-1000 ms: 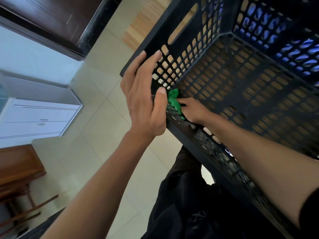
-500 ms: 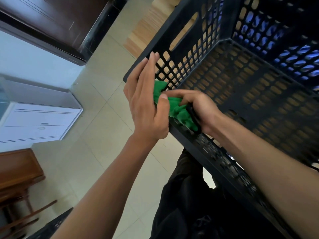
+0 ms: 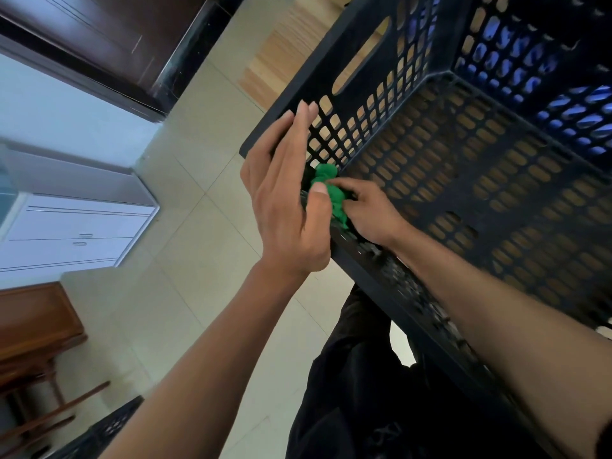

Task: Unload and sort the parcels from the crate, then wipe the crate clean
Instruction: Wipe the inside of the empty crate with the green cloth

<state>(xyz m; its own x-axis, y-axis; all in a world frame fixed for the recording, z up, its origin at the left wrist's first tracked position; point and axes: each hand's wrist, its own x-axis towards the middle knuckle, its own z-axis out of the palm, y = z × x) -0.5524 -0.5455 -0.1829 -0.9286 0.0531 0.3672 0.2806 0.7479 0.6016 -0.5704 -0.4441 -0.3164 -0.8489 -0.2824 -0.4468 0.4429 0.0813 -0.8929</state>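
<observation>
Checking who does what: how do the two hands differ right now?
The left hand lies with straight fingers against the crate corner from outside; the right hand reaches inside. The right hand grips a green cloth; the left holds none. Both are bare and touch the crate.

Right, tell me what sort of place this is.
Probably a room in a home: pale tiled floor, a white cabinet with drawers, and dark wooden furniture at the lower left.
</observation>
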